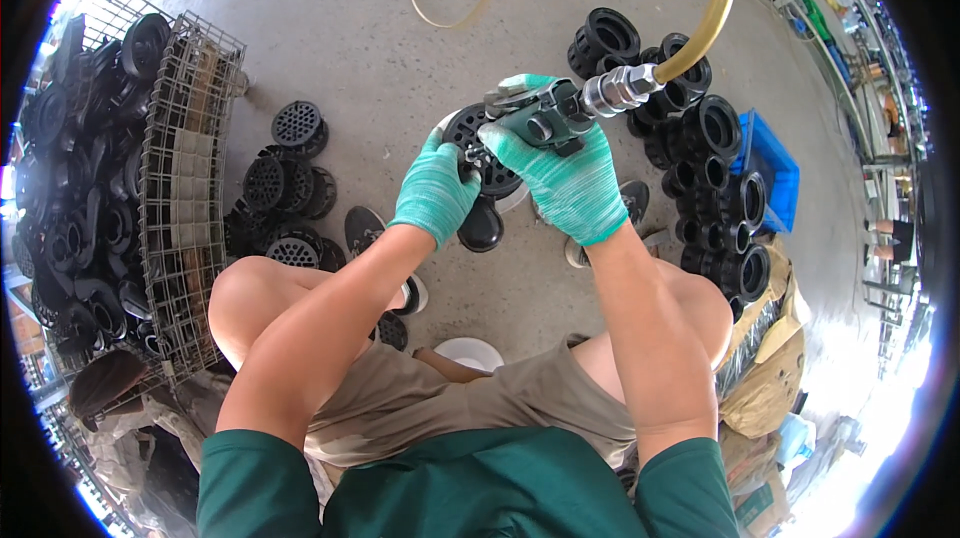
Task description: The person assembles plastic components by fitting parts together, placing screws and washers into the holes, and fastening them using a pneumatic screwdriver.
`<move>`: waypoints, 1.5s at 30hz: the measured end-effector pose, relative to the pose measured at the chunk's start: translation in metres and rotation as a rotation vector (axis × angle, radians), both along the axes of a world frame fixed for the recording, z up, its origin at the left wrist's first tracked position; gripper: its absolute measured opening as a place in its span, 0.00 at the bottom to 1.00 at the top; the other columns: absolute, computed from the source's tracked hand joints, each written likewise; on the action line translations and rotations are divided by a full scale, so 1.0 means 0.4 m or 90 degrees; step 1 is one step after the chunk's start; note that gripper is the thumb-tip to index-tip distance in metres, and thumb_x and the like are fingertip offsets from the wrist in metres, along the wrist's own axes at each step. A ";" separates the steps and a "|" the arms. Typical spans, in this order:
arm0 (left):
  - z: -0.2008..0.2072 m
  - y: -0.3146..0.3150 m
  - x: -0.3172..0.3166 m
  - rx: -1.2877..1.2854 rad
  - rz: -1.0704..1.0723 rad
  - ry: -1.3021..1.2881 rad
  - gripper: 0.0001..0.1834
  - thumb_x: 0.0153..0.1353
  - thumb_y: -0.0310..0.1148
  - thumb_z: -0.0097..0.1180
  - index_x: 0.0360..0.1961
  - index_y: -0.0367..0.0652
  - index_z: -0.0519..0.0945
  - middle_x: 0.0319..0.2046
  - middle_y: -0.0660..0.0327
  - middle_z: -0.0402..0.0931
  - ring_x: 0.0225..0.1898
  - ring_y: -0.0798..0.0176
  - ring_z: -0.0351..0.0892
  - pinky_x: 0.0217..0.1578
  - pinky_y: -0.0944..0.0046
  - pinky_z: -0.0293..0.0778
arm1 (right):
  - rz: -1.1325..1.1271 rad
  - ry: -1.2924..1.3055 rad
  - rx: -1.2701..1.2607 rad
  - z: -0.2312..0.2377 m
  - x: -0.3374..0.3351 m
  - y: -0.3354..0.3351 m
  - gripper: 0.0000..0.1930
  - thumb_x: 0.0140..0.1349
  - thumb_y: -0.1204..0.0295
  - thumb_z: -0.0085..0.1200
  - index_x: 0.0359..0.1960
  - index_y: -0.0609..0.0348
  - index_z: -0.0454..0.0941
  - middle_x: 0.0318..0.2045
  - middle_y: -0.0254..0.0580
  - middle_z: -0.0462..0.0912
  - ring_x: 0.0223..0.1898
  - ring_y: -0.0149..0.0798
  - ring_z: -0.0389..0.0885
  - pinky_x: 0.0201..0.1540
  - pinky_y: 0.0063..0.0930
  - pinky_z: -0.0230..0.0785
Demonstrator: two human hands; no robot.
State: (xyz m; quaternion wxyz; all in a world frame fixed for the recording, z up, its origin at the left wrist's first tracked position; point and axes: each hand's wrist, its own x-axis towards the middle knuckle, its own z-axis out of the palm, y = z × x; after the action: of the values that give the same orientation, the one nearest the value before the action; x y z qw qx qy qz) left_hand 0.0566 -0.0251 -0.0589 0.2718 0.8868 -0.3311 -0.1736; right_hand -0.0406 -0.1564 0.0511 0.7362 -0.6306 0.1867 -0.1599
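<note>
My left hand (436,190), in a green and white knit glove, is closed on a black plastic drain fitting (498,180). Its round top is pierced with holes, and a curved black pipe end (482,226) shows beneath it. My right hand (570,176), gloved alike, wraps round a dark green air tool (540,124). The tool's front end is close above the fitting's face, near my left fingertips; whether it touches cannot be made out. A silver coupling (622,90) joins the tool to a yellowish air hose (716,13).
Perforated black drain covers (297,126) are piled at left beside a wire cage (185,188) full of black plastic parts. Rows of black ring fittings (714,128) stand at right, with a blue crate (772,173) behind. Brown bags (768,383) lie near my right knee.
</note>
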 end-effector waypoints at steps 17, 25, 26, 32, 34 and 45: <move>0.000 -0.002 -0.018 -0.201 0.302 0.545 0.18 0.63 0.24 0.55 0.55 0.36 0.79 0.44 0.54 0.82 0.43 0.62 0.81 0.47 0.64 0.78 | -0.073 -0.046 0.031 -0.016 0.022 -0.022 0.19 0.58 0.82 0.66 0.50 0.58 0.78 0.43 0.33 0.84 0.44 0.26 0.82 0.51 0.26 0.78; -0.014 -0.017 -0.013 -0.214 0.306 0.526 0.16 0.64 0.21 0.53 0.53 0.37 0.80 0.42 0.60 0.79 0.40 0.67 0.77 0.46 0.66 0.75 | -0.201 -0.026 0.292 -0.068 0.003 -0.133 0.18 0.59 0.77 0.67 0.50 0.53 0.76 0.42 0.42 0.82 0.41 0.41 0.85 0.41 0.39 0.84; -0.036 -0.013 -0.007 -0.214 0.309 0.524 0.16 0.64 0.21 0.53 0.53 0.37 0.80 0.42 0.60 0.79 0.40 0.67 0.77 0.46 0.66 0.75 | -0.223 -0.009 0.319 -0.074 0.005 -0.141 0.17 0.59 0.77 0.67 0.48 0.53 0.75 0.41 0.43 0.82 0.42 0.42 0.85 0.42 0.42 0.84; -0.065 -0.031 -0.009 -0.263 0.276 0.387 0.13 0.61 0.21 0.59 0.48 0.37 0.80 0.41 0.60 0.80 0.41 0.66 0.78 0.47 0.68 0.75 | -0.315 0.024 0.444 -0.169 -0.026 -0.195 0.13 0.64 0.71 0.63 0.46 0.59 0.76 0.42 0.46 0.81 0.45 0.50 0.83 0.49 0.63 0.80; -0.053 -0.041 -0.015 -0.250 0.276 0.373 0.10 0.58 0.20 0.63 0.42 0.34 0.82 0.49 0.54 0.79 0.45 0.59 0.82 0.51 0.63 0.77 | -0.310 0.028 0.483 -0.216 -0.044 -0.223 0.12 0.63 0.72 0.64 0.45 0.56 0.76 0.41 0.44 0.82 0.44 0.49 0.84 0.48 0.63 0.80; -0.102 -0.008 -0.014 -0.278 0.160 0.226 0.17 0.58 0.21 0.67 0.49 0.37 0.79 0.57 0.57 0.73 0.51 0.60 0.80 0.56 0.64 0.76 | -0.313 0.057 0.463 -0.180 -0.031 -0.194 0.12 0.63 0.71 0.64 0.45 0.54 0.75 0.40 0.45 0.82 0.42 0.50 0.85 0.46 0.60 0.81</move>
State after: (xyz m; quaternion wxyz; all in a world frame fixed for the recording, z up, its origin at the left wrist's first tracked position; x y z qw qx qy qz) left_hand 0.0511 -0.0285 -0.0997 0.5288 0.7973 -0.1955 -0.2157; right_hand -0.0530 -0.2340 -0.0208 0.8414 -0.2739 0.4068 -0.2269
